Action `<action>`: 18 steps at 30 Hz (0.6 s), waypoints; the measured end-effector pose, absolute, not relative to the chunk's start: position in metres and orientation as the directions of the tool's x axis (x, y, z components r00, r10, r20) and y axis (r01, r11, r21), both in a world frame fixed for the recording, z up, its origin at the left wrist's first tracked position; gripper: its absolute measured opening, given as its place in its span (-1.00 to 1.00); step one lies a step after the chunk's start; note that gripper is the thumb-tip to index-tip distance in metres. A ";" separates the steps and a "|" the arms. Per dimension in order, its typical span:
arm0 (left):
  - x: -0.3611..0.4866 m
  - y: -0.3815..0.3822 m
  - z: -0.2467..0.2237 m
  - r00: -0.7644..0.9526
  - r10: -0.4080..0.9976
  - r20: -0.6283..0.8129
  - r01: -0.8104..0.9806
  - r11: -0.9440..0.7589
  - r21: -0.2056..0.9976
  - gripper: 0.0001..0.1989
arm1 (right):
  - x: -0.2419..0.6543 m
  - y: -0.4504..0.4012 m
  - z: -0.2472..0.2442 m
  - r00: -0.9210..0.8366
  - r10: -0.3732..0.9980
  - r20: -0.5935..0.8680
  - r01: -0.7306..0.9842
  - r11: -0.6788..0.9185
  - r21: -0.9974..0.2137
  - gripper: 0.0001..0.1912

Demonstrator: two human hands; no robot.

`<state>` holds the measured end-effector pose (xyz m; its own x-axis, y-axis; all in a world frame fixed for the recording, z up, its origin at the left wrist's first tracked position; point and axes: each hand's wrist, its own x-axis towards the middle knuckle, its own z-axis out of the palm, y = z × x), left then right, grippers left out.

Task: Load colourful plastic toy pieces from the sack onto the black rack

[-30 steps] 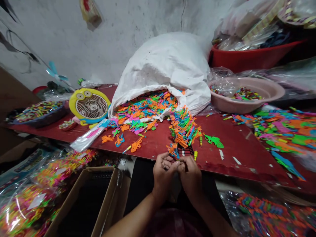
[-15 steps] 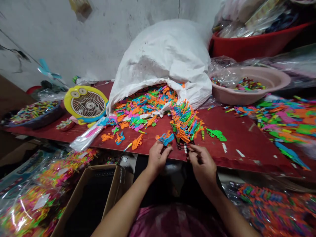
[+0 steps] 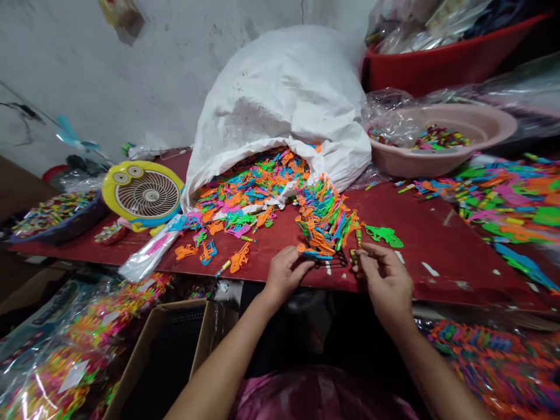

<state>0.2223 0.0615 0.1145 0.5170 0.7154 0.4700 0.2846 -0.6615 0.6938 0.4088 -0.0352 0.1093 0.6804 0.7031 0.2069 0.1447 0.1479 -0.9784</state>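
Note:
A heap of bright plastic toy pieces [image 3: 324, 219] in orange, green and blue lies on the red table top [image 3: 424, 262], spilling from a white woven sack [image 3: 275, 87]. My left hand [image 3: 284, 275] rests at the heap's near end, its fingers on an orange-and-blue plastic piece [image 3: 311, 252]. A black plastic grid strip [image 3: 331, 261] lies just beyond those fingers. My right hand [image 3: 385, 281] pinches a small yellow plastic tube [image 3: 352, 255] between its fingertips. A green toy-gun-shaped piece [image 3: 384, 234] lies above that hand.
A yellow cartoon-faced fan [image 3: 142, 195] and a dark tray of toys [image 3: 56, 217] stand at left. A pink basin [image 3: 437, 140] and a red basin [image 3: 437, 64] stand at right. Below the table are an open cardboard box [image 3: 166, 361] and bagged toys [image 3: 494, 373].
My left hand has moved right with the orange-and-blue piece, bringing it against the heap's near end. My right hand has moved right and pinched the small tube. The view has shifted slightly.

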 end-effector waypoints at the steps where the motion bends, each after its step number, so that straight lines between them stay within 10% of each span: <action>1: 0.226 0.059 0.114 0.507 0.713 0.485 0.312 -0.676 0.668 -0.79 | 0.409 -0.037 0.114 0.643 0.718 0.267 0.229 0.153 -0.961 -0.64; 5: 0.240 0.039 0.110 0.505 0.678 0.534 0.353 -0.727 0.589 -0.74 | 0.402 -0.044 0.125 0.413 0.818 0.400 0.469 0.185 -0.864 -0.51; 10: 0.256 0.020 0.094 0.544 0.660 0.518 0.416 -0.748 0.517 -0.82 | 0.374 -0.054 0.099 0.527 0.830 0.182 0.266 0.042 -0.963 -0.26; 18: 0.251 0.025 0.098 0.629 0.491 0.602 0.160 -0.840 0.519 -0.71 | 0.363 -0.058 0.097 0.708 0.701 0.082 0.220 -0.109 -0.969 -0.66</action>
